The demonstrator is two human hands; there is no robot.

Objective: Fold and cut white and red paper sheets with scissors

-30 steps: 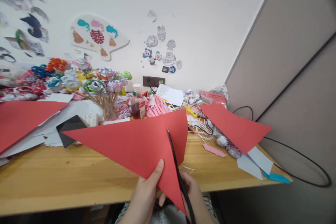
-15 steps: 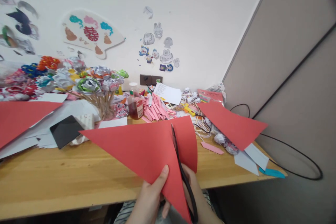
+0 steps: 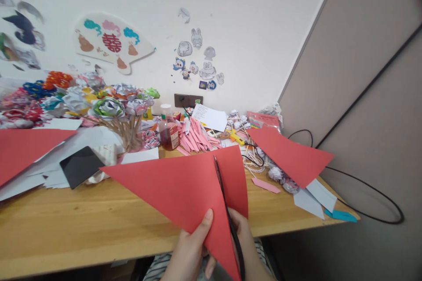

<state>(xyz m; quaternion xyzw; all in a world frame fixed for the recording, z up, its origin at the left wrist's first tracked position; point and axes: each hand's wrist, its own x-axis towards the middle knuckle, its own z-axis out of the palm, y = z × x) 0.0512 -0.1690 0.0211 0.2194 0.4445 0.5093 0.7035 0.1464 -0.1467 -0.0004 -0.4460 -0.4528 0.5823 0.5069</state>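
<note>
A white wall (image 3: 244,17) fills the upper view, with paper cutouts (image 3: 207,70) and a fan-shaped board (image 3: 110,41) bearing a red symbol on it, and a grey panel (image 3: 372,96) stands at the right. Below is a long wooden worktop (image 3: 82,219). Heaped along its back left are crumpled paper flowers (image 3: 108,106) in many colours, some on brown stems. A large sheet of red paper (image 3: 171,189) is held up over the front edge of the worktop, its long point towards the left and its right part curling. Two more red pieces lie on the worktop, one at the far left (image 3: 26,151) and one at the right (image 3: 292,156). Black scissors (image 3: 221,184) stand at a slant against the held paper, tip upward, between its main part and the curled part. The left hand (image 3: 194,243) is clamped on the paper's lower edge, thumb on top. The right hand (image 3: 242,232) is closed around the scissors' handles, partly hidden by the paper. Behind the paper are a pile of pink strips (image 3: 194,136), a dark tablet (image 3: 81,167), a bottle of reddish liquid (image 3: 169,134) and a yellow glue gun (image 3: 236,137).
</note>
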